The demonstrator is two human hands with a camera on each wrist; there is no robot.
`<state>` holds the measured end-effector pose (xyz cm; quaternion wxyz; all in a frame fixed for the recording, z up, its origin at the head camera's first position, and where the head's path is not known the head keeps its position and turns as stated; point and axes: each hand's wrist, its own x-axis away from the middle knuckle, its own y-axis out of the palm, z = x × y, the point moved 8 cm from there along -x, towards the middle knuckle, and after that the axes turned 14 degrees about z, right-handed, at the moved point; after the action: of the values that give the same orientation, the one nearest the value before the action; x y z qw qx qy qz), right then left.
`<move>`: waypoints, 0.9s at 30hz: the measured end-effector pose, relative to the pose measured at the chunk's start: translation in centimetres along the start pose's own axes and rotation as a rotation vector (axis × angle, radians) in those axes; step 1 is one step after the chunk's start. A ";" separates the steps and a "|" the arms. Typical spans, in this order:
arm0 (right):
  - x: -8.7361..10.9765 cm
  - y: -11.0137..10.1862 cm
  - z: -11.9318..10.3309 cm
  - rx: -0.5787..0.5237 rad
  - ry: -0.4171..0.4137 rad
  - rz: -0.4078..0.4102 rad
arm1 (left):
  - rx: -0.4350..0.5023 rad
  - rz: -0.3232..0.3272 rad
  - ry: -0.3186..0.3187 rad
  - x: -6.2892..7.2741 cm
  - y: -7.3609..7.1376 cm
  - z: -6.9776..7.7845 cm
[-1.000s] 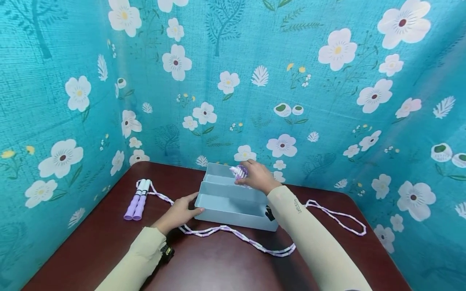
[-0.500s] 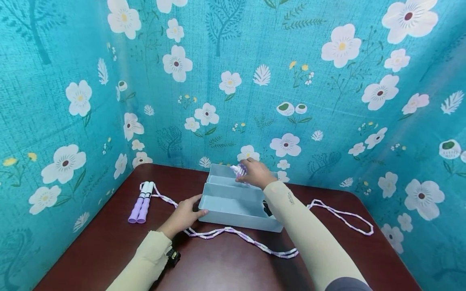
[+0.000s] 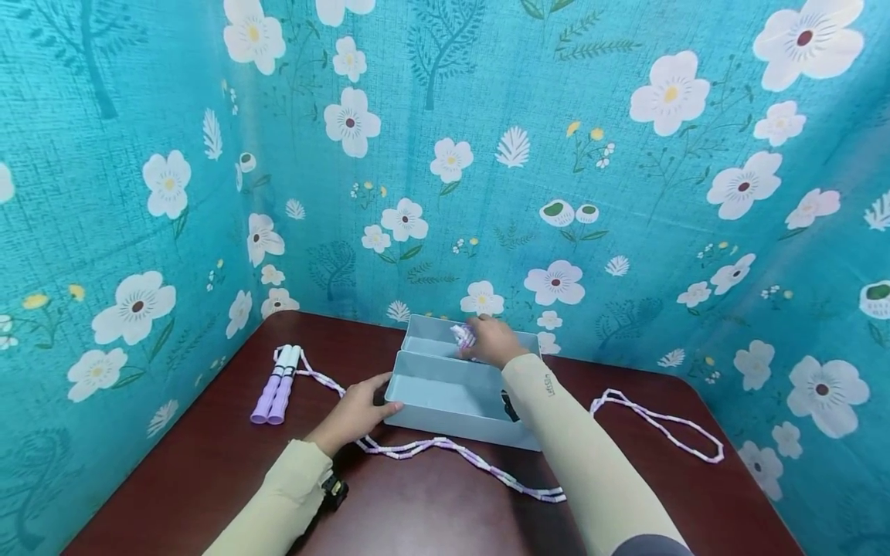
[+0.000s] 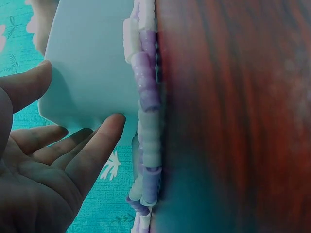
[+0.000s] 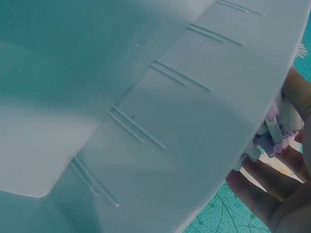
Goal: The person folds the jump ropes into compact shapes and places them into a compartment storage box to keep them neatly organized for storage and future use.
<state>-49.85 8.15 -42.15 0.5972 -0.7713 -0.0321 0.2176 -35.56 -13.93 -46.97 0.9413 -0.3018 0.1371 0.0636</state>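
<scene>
My right hand (image 3: 492, 340) grips a bunched beaded skipping rope (image 3: 463, 335), white and purple, at the rear part of the pale blue-grey open box (image 3: 445, 392). In the right wrist view, the bundled beads (image 5: 274, 130) show between thumb and fingers behind the box wall (image 5: 194, 111). My left hand (image 3: 354, 413) rests at the box's left end. Its thumb touches the front side near the rim and its fingers lie nearly straight along the end. In the left wrist view, the left hand (image 4: 53, 160) has its palm apart from the box.
A second beaded skipping rope (image 3: 480, 461) runs in front of the box and under my right forearm, looping at the right (image 3: 684, 436). Its paired purple and white handles (image 3: 278, 386) lie at the left. The dark red-brown table (image 3: 417, 517) meets a flowered turquoise cloth (image 3: 313, 193).
My right hand has lowered slightly with the bunched skipping rope, down towards the rear part of the box. The left hand stays at the box's left end. The head view has shifted a little.
</scene>
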 end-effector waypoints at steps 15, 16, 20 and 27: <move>0.0 2.1 0.6 0.079 -0.006 -0.045 | 0.008 -0.015 0.000 0.2 0.3 0.2; -0.1 2.2 0.6 0.085 -0.007 -0.043 | 0.011 -0.014 -0.001 0.2 0.3 0.1; -0.4 2.4 0.6 0.101 -0.031 -0.004 | 0.009 -0.003 -0.003 0.1 0.1 0.0; -0.3 2.3 0.5 0.073 -0.032 0.026 | 0.003 -0.009 -0.029 0.1 0.1 -0.2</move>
<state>-50.79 7.85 -44.27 0.6213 -0.7459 -0.0236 0.2389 -35.54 -13.95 -47.21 0.9439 -0.3001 0.1220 0.0635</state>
